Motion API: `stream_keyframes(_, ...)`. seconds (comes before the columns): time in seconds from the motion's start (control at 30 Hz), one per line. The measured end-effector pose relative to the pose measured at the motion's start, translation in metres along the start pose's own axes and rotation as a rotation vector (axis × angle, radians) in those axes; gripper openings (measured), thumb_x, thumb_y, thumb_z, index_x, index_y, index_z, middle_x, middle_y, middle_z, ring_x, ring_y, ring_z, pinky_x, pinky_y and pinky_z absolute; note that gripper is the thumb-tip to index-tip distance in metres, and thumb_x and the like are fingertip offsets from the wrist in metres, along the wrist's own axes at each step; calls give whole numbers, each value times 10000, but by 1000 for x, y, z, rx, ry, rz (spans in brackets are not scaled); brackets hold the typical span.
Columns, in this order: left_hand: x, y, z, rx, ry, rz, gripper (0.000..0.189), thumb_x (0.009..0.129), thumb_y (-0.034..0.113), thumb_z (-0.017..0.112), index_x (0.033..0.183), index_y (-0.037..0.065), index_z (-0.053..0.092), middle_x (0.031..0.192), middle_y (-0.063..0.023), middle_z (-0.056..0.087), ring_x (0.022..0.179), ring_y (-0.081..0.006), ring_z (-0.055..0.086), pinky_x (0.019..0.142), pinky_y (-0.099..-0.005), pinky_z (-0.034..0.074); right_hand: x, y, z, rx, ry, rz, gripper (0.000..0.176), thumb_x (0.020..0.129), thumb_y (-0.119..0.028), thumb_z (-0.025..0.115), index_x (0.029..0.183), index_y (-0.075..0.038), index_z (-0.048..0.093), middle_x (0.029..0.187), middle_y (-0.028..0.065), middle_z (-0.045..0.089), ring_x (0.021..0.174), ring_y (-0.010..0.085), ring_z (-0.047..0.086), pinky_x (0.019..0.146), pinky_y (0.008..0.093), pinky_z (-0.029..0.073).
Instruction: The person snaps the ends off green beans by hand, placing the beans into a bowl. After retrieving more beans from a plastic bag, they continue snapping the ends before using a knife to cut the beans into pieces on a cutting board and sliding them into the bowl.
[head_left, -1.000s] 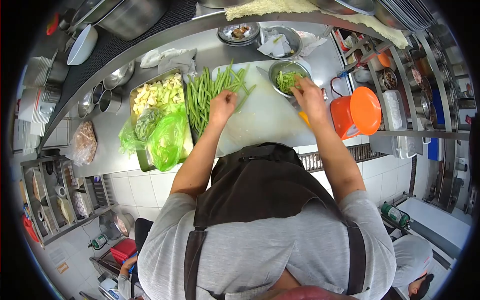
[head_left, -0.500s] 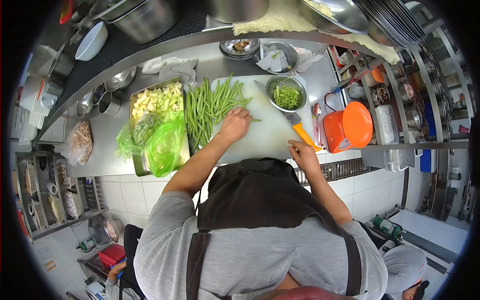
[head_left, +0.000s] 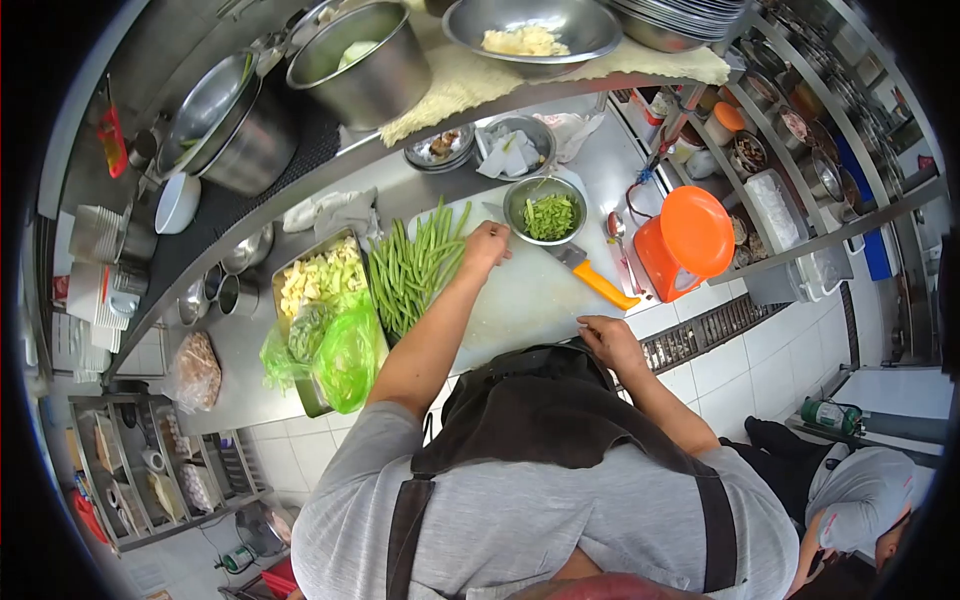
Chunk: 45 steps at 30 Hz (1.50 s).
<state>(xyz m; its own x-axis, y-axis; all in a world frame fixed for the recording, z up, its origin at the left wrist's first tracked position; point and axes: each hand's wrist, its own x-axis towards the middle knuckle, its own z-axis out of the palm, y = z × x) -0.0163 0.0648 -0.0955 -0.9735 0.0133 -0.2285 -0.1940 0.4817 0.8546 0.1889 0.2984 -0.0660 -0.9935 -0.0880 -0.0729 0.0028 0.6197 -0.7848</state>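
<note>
My left hand (head_left: 487, 248) hovers over or rests on the white cutting board (head_left: 520, 300), fingers curled together; what they hold, if anything, is hidden. Just left of it lies a heap of green beans (head_left: 408, 270), partly covering the board. To its right, a metal bowl (head_left: 512, 222) contains chopped green pieces (head_left: 549, 216). A knife with a yellow-orange handle (head_left: 605, 286) lies beside that bowl, blade partly hidden. My right hand (head_left: 612, 343) is low at the board's near right edge, fingers loosely bent and a little apart, with nothing visible in them.
A tray (head_left: 313, 405) of cut pale vegetables and green plastic bags stands left. An orange scale (head_left: 668, 265) and a spoon (head_left: 617, 228) are at right. An overhead shelf (head_left: 370, 165) carries pots and bowls. Another person (head_left: 865, 490) is at lower right.
My view has shifted, showing more of the overhead shelf. My left hand has moved away from me, up the board toward the bowl. My right hand stays near the board's front edge.
</note>
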Motion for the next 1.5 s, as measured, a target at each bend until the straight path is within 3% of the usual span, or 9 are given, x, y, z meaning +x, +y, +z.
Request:
stream_keyframes(0.03,4,6,4,-302,-137,-253,237,939,224,567,1049,15,583,862,-119,641,650,-245,672,522,-344,466,5,-2,-1,-3,-1,-8,240,879,-151,655,1076,-20,694,938,204,694,873,384,665,791,427,529)
stream_keyframes(0.23,10,20,8,-425,-8,-235,217,925,149,542,1094,16,522,856,-93,610,628,-204,656,489,-305,431,16,6,-10,46,27,49,254,880,-164,651,1086,-22,693,931,203,695,847,372,673,768,419,532)
stream_keyframes(0.4,20,33,12,-376,-117,-257,238,883,55,549,1110,11,494,839,-109,604,589,-189,628,457,-272,394,53,9,-20,169,159,22,256,873,-165,658,1078,-18,694,836,199,679,765,350,664,708,421,521)
stream_keyframes(0.77,-27,33,-47,-612,61,-241,271,852,-29,551,1106,23,470,691,-56,560,460,-98,449,400,-250,278,229,15,-28,147,430,-85,350,896,-234,650,1160,-4,639,1001,195,673,801,377,661,751,450,520)
stream_keyframes(0.97,-79,18,-78,-664,217,-291,228,854,-48,539,1056,47,490,703,-36,559,429,-71,383,382,-242,261,328,25,15,160,274,201,379,846,-283,684,1037,44,656,849,232,684,829,387,676,765,455,527)
stream_keyframes(1.1,-93,10,-87,-706,263,-303,218,855,-43,547,1044,53,500,709,-35,569,434,-68,388,383,-242,264,348,26,14,381,267,349,290,846,-225,646,905,59,638,745,221,682,652,336,694,666,425,544)
stream_keyframes(1.17,-83,18,-92,-711,272,-297,220,854,-42,550,1047,52,501,710,-35,569,437,-67,390,385,-241,267,346,29,2,400,297,341,260,884,-192,609,893,68,617,736,191,681,549,271,686,538,345,551)
stream_keyframes(1.4,24,77,-57,-664,120,-125,279,844,-42,556,1098,58,499,749,-45,563,483,-88,445,391,-249,292,306,47,-33,624,598,416,256,901,-179,611,795,44,545,681,156,633,532,247,673,505,337,540)
stream_keyframes(1.5,71,104,-18,-666,8,-92,301,853,-37,563,1132,45,484,766,-62,577,513,-107,499,399,-248,302,289,65,-28,768,751,542,251,962,-179,573,911,67,567,764,162,681,582,220,677,511,324,537)
